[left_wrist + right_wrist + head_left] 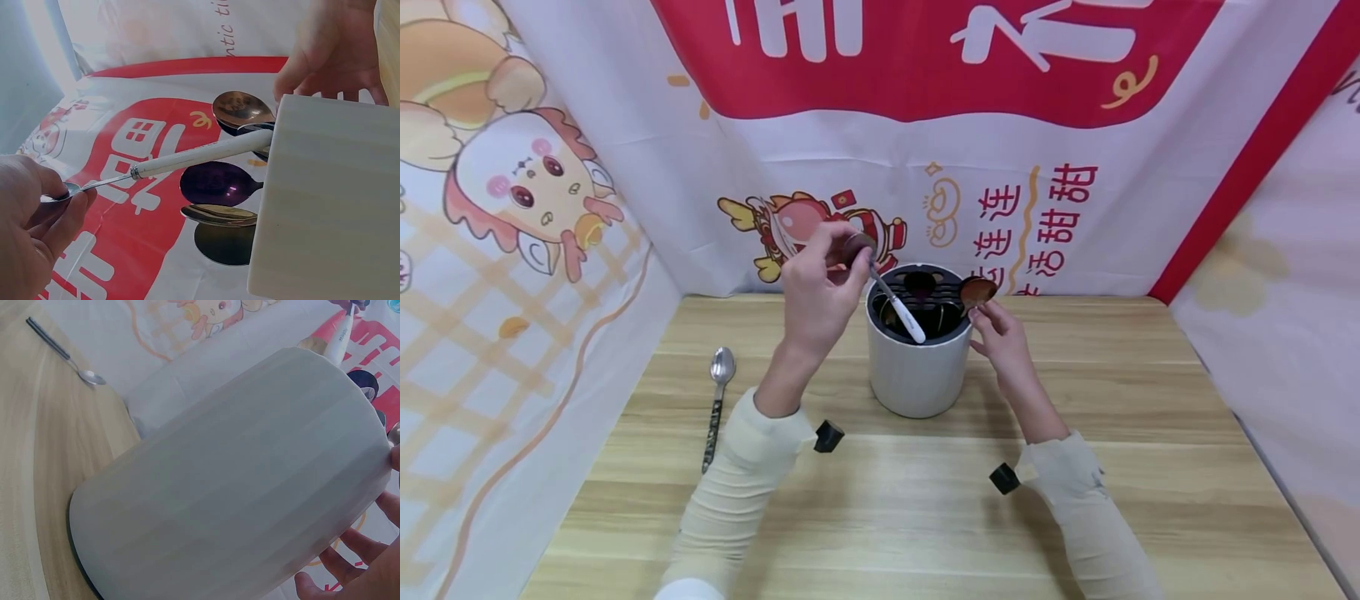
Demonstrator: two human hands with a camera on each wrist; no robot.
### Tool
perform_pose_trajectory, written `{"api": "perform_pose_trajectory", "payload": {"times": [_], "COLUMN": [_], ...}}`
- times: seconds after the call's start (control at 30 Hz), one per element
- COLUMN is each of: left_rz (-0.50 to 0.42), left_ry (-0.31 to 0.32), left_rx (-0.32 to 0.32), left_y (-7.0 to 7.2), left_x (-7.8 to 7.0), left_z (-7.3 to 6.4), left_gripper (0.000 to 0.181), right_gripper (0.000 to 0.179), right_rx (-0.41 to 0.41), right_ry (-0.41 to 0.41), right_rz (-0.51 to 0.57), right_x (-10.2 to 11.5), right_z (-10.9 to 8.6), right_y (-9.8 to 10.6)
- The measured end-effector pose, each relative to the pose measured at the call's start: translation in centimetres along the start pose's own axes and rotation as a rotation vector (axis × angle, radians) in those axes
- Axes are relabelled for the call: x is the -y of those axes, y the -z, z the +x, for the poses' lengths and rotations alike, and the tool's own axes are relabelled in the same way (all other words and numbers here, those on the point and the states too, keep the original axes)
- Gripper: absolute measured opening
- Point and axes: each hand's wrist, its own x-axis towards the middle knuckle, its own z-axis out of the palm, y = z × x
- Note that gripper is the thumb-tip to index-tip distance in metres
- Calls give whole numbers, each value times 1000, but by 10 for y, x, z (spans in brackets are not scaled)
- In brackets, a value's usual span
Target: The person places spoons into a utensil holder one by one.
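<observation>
My left hand (820, 287) pinches a spoon by its metal bowl, over the left rear of a white round utensil holder (917, 379). The spoon's white handle (904, 317) slants down to the right, its end overlapping the holder's dark slotted top. At the holder's right side is my right hand (1007, 346), fingertips touching the outer wall and rim. A copper spoon (977, 290) stands bowl-up just above those fingers. In the left wrist view, a purple spoon (215, 183) and a gold spoon (219, 214) also stick out of the holder, their handles hidden inside.
A silver spoon with a dark patterned handle (712, 421) lies on the wooden table (910, 517) to the left. Printed cloth (655, 192) hangs behind the table and along both sides. A small black block (829, 436) shows by each wrist.
</observation>
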Motion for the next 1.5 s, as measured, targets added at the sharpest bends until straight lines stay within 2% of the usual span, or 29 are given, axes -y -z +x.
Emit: {"api": "perform_pose_trajectory", "payload": {"times": [0.17,0.47,0.8,0.97,1.07,1.27,1.5], "left_rz": [12,42,100,128,136,93,87], "left_ry": [-31,-43,-8,11,10,11,26], "left_rx": [3,90,245,341,377,384,348], "left_y": [-4,-18,-33,-38,-38,-34,-22], "left_x": [1,9,11,13,14,16,23], "left_z": [-1,-8,-16,-20,-22,-26,-31], "left_gripper": [20,15,15,14,13,12,12], "right_gripper": [49,49,49,49,49,48,49], "right_rx": [9,1,6,1,3,2,1], "right_ry": [3,9,10,12,9,3,13], "right_rz": [4,9,-8,-9,-4,3,3], "right_x": [-1,-2,-1,-1,-1,-1,0], "right_z": [0,0,-1,-2,-3,-4,-4], "right_y": [0,1,1,1,1,2,3]}}
